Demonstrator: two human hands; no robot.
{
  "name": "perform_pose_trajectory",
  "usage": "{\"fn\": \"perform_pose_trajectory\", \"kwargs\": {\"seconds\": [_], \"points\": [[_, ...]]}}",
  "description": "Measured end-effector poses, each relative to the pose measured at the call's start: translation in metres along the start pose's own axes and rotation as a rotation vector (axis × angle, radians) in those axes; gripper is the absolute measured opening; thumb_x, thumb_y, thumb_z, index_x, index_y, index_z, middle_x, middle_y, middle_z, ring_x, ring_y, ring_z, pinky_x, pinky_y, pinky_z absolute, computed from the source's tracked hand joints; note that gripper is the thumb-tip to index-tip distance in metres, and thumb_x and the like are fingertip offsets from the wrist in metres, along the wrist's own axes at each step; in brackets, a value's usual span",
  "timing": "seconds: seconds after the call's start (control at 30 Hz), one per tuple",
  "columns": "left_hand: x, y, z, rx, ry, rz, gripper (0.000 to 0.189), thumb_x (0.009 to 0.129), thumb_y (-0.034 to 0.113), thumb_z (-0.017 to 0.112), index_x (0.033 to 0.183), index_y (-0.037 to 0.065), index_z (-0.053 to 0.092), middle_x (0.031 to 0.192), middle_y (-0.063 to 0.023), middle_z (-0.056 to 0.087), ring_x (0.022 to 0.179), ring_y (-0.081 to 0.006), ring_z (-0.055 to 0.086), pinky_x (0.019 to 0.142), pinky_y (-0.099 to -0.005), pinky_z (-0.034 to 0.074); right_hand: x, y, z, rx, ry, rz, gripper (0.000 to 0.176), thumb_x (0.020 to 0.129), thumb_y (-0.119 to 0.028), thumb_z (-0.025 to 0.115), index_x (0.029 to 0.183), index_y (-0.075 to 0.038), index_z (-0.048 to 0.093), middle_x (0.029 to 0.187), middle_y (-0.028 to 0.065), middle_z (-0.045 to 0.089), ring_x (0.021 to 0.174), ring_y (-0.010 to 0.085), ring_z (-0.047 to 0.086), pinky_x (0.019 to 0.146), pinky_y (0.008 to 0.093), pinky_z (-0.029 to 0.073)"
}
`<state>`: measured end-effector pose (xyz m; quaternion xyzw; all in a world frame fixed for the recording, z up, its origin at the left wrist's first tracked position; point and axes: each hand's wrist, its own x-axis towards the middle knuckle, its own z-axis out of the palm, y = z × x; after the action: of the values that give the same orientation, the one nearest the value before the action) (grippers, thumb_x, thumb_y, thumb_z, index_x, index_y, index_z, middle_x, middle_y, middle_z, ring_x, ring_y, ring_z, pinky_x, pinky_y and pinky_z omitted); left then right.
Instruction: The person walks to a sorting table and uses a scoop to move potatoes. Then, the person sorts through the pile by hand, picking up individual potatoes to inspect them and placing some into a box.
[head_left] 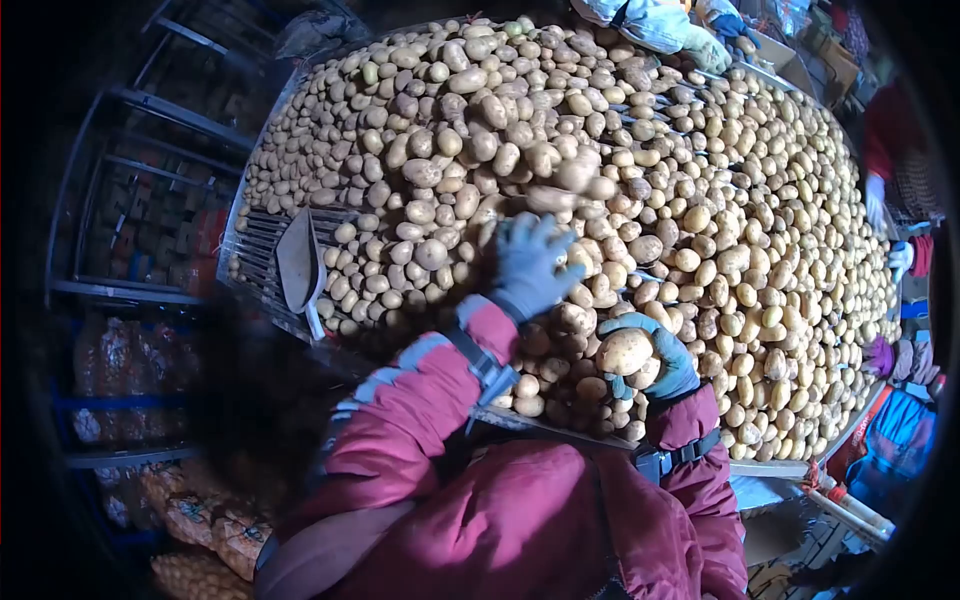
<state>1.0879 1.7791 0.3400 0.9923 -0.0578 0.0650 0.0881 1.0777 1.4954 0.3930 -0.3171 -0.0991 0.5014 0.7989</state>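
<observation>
A large heap of potatoes (430, 170) covers the slatted sorting table (262, 250). My left hand (533, 265), in a blue-grey glove, reaches over the middle of the heap with its fingers spread. Just beyond its fingertips, a few potatoes (575, 180) are blurred by motion. Near the table's front edge my right hand (668, 365), in a bluish-green glove, is curled round a large pale potato (625, 352). A second potato (646, 374) shows between that one and the palm.
A metal scoop (297, 262) lies on the slats at the left. Co-workers' gloved hands (706, 50) are at the far edge, and others (880, 357) at the right edge. Metal racks (180, 115) stand left; filled net bags (205, 520) lie at the lower left.
</observation>
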Motion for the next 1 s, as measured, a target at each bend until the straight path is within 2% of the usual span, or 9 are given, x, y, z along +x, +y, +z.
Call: {"fn": "perform_pose_trajectory", "kwargs": {"seconds": [0.1,0.17,0.23,0.4,0.43,0.5,0.83,0.93,1.0], "points": [[-0.013,0.058,-0.010,-0.286,-0.036,0.143,0.053,0.087,0.056,0.064,0.123,0.018,0.069,0.134,-0.0127,0.059,0.138,-0.0371,0.041,0.116,-0.0589,0.026,0.001,-0.003,0.015,-0.088,0.055,-0.034,0.084,0.085,-0.062,0.068,0.128,0.009,0.058,0.121,0.0166,0.065,0.110,0.0269,0.066,0.096,0.0373,0.056],[-0.025,0.070,0.010,-0.380,0.037,0.350,0.047,0.089,0.048,0.066,0.121,0.014,0.069,0.129,-0.0147,0.062,0.133,-0.0388,0.047,0.114,-0.0532,0.035,-0.010,0.002,0.017,0.055,0.091,-0.009,0.085,0.085,-0.062,0.068,0.131,0.008,0.055,0.107,0.0221,0.068,0.081,0.0308,0.072,0.069,0.0382,0.062],[-0.020,0.069,-0.022,-0.734,-0.142,0.166,0.037,0.089,0.034,0.070,0.117,0.009,0.070,0.119,-0.0139,0.068,0.115,-0.0328,0.061,0.103,-0.0456,0.047,-0.025,0.024,0.016,0.188,0.179,-0.138,0.084,0.086,-0.062,0.067,0.131,0.008,0.054,0.101,0.0253,0.069,0.064,0.0331,0.070,0.054,0.0388,0.060],[0.035,0.008,-0.028,-0.412,0.191,0.127,0.034,0.088,0.025,0.072,0.114,0.004,0.070,0.111,-0.0171,0.070,0.104,-0.0350,0.065,0.095,-0.0428,0.052,-0.062,0.049,-0.002,0.353,0.119,-0.195,0.069,0.091,-0.050,0.066,0.136,0.002,0.054,0.123,0.0279,0.063,0.105,0.0380,0.069,0.080,0.0464,0.062],[0.053,-0.004,-0.025,-0.241,0.257,0.248,0.036,0.088,0.025,0.072,0.116,0.003,0.070,0.112,-0.0175,0.070,0.105,-0.0355,0.065,0.095,-0.0425,0.052,-0.066,0.048,0.002,0.298,0.156,-0.217,0.069,0.092,-0.050,0.066,0.137,0.001,0.054,0.121,0.0276,0.064,0.103,0.0375,0.070,0.082,0.0466,0.062],[0.095,-0.008,-0.016,-0.671,0.061,-0.180,0.041,0.089,0.026,0.071,0.123,0.004,0.068,0.117,-0.0185,0.069,0.108,-0.0357,0.065,0.097,-0.0426,0.051,-0.079,0.054,0.003,0.242,0.291,-0.266,0.069,0.092,-0.051,0.064,0.136,0.001,0.055,0.120,0.0277,0.064,0.101,0.0367,0.070,0.080,0.0443,0.063],[0.183,0.014,0.080,0.043,-0.032,0.110,0.048,0.083,0.030,0.074,0.128,0.014,0.068,0.129,-0.0173,0.063,0.116,-0.0291,0.061,0.100,-0.0417,0.048,-0.138,0.073,0.001,0.409,0.573,-0.349,0.061,0.099,-0.046,0.053,0.140,0.000,0.053,0.129,0.0174,0.064,0.104,0.0286,0.069,0.067,0.0378,0.062],[0.156,0.012,0.039,-1.253,-0.378,-0.143,0.040,0.089,0.017,0.070,0.128,0.007,0.067,0.111,-0.0078,0.070,0.097,-0.0137,0.065,0.085,-0.0279,0.052,-0.132,0.061,0.002,0.322,0.665,-0.301,0.071,0.099,-0.054,0.050,0.145,-0.001,0.047,0.127,0.0201,0.065,0.097,0.0318,0.071,0.065,0.0368,0.061],[0.114,0.075,-0.023,-1.569,-0.424,-0.457,0.043,0.095,0.020,0.064,0.135,0.005,0.061,0.117,-0.0070,0.068,0.100,-0.0176,0.068,0.085,-0.0299,0.056,-0.123,0.055,-0.004,0.204,0.646,-0.356,0.062,0.103,-0.045,0.048,0.146,-0.001,0.046,0.131,0.0176,0.063,0.110,0.0298,0.067,0.082,0.0374,0.060]]}}
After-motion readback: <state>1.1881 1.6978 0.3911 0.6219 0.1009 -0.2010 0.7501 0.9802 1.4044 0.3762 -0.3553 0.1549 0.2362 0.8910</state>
